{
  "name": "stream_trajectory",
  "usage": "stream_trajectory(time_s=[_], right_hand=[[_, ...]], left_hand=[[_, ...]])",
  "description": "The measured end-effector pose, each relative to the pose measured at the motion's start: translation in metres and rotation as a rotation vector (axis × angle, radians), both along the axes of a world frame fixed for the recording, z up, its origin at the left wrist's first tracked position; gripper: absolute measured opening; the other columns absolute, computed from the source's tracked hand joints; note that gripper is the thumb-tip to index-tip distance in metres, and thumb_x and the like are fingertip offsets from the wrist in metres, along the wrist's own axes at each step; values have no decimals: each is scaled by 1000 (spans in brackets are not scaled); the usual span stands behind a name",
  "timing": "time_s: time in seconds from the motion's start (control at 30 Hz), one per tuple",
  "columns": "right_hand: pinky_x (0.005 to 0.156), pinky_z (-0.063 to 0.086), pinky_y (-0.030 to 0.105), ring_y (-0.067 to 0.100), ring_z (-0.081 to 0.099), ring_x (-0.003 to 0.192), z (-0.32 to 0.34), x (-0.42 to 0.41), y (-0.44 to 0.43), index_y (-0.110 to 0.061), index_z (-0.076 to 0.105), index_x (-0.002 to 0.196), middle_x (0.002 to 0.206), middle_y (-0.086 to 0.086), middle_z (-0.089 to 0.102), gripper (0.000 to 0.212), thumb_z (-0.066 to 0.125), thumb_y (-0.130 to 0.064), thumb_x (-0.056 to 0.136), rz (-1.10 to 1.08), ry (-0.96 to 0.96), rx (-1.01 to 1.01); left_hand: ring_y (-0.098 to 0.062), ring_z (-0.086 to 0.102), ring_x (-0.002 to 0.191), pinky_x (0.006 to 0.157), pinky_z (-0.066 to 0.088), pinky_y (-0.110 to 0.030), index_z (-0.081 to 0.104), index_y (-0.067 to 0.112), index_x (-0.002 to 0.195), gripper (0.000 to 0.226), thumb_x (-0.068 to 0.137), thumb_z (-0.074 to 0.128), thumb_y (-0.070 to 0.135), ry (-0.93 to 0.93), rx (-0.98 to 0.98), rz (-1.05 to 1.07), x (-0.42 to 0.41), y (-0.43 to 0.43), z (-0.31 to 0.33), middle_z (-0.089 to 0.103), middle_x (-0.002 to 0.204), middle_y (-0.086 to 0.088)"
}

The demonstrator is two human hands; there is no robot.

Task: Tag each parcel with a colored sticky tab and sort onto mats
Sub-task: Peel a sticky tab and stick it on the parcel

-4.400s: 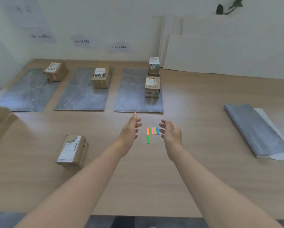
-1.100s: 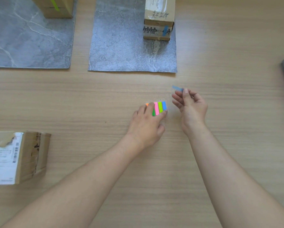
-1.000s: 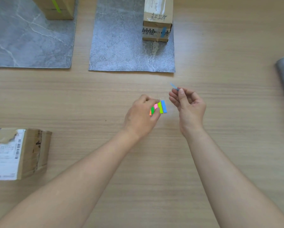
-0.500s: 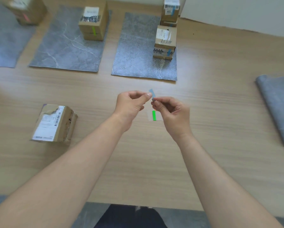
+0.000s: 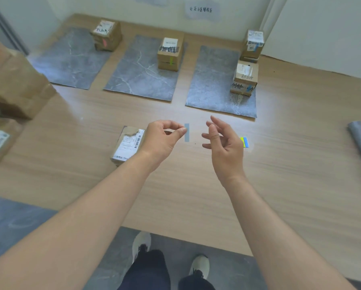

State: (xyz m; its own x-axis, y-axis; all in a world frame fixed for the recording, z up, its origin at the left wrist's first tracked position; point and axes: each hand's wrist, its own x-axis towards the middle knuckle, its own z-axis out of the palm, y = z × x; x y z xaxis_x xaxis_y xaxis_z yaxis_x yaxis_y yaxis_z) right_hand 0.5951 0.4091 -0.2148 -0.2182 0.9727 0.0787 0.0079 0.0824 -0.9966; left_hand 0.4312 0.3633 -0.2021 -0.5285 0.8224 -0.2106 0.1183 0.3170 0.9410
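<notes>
Head view: left hand (image 5: 161,141) pinches blue tab (image 5: 186,132), which hangs between the hands. Right hand (image 5: 223,144) loose, fingers spread, empty. Tagging step. Next, probably: press tab onto untagged parcel (image 5: 127,145), partly behind left hand. Wood table (image 5: 175,195), grey mats (image 5: 144,74) beyond the hands, white wall (image 5: 321,28).

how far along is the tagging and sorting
Done: pink-tabbed parcel on the left mat, green-tabbed parcel on the middle mat, two blue-tabbed parcels at the right mat. In hand: left hand pinches a blue tab; right hand open. Left: the near parcel, no tab visible.
</notes>
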Motion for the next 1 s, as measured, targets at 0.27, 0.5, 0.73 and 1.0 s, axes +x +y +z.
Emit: stream_trajectory(time_s=[0.27, 0.5, 0.73, 1.0], right_hand=[[92, 58, 41, 7, 70, 102, -49, -89, -36, -29, 65, 127, 125, -9, 69, 39, 49, -3, 101, -65, -129, -30], [84, 51, 18, 1, 66, 109, -79, -136, -80, -23, 66, 131, 129, -16, 66, 52, 41, 6, 95, -29, -327, -56], [96, 51, 31, 13, 55, 129, -99, -152, -97, -23, 63, 136, 144, -11, 57, 57, 51, 6, 88, 198, -630, 308], [89, 56, 48, 25, 53, 129, -114, -156, -97, -18, 63, 137, 150, -4, 53, 54, 56, 0, 86, 321, -882, 435]], left_hand=[[-8, 59, 74, 68, 43, -18, 71, 28, 77, 12, 87, 78, 25, 133, -9, -124, -98, -31, -35, 65, 100, -5], [-9, 50, 120, 106, 41, -37, 72, 37, 78, 9, 86, 77, 36, 255, -97, -204, -153, -68, -78, 52, 120, 11], [-18, 34, 134, 112, 35, -43, 73, 37, 80, 7, 85, 77, 35, 347, -96, -178, -162, -102, -99, 43, 143, 11], [-20, 28, 140, 111, 22, -30, 73, 33, 77, 9, 85, 77, 32, 382, -148, -132, -153, -129, -122, 29, 159, 7]])
